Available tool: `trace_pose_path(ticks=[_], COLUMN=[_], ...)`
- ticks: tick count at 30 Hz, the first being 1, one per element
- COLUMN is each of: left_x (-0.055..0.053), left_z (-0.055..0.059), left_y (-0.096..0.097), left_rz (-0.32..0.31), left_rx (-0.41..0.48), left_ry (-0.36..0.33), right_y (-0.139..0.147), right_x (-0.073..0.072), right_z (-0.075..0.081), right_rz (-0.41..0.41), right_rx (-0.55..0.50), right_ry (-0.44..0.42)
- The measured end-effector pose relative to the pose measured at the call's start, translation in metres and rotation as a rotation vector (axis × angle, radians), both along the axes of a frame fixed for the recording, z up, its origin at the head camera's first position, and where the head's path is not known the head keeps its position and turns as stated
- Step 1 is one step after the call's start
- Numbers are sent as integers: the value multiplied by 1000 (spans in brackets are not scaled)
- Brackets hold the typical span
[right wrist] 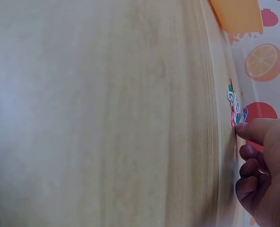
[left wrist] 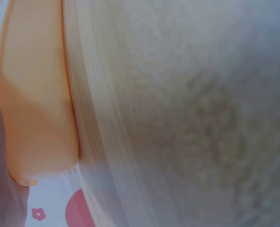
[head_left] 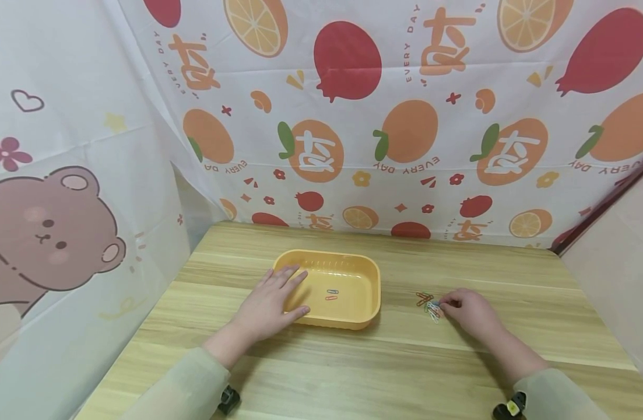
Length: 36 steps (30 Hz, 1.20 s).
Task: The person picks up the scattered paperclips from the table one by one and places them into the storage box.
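My left hand rests on the left rim of a yellow tray, its fingers spread loosely over the edge. Inside lie a blue paper clip and a pink paper clip, apart from each other. To the right of the tray, my right hand pinches a blue paper clip between thumb and forefinger. That clip sticks up beside a small pile of paper clips in white, red and green. In the left wrist view only part of the hand shows at the tray's side.
A wood-grain table carries everything. Behind it hangs a fruit-print cloth, and a bear-print cloth closes off the left side.
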<state>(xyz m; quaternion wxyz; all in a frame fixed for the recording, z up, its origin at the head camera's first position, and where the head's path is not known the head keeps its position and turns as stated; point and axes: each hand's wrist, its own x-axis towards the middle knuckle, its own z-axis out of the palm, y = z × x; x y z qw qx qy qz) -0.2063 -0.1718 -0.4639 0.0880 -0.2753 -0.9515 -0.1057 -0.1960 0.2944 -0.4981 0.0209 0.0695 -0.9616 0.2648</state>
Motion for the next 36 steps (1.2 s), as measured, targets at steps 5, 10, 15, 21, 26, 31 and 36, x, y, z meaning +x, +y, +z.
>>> trace_pose_path(ticks=[5,10,15,21,26,31,36], left_x=[0,0,0,0,1,1,2], left_z=[1,1,1,2,3,2,3], left_y=[0,0,0,0,0,0,0], left_rz=[-1,-2,0,1,0,-4,-5], left_rx=[5,-2,-3,-5,0,-2,5], left_ry=[3,7,5,2,-2,-5,-12], right_y=[-1,-1,-2,0,0,-3,-8], right_x=[1,2,1,-2,-3,-5,-6], right_z=[4,8,9,7,8,9,12], right_rz=[-12,-20,-25,-27,-27,-42,-44], right_rx=[-32,-31,-32,-44,-63,-99,-144], right_ry=[-15,-21,-15,-15,-31,-55,-77])
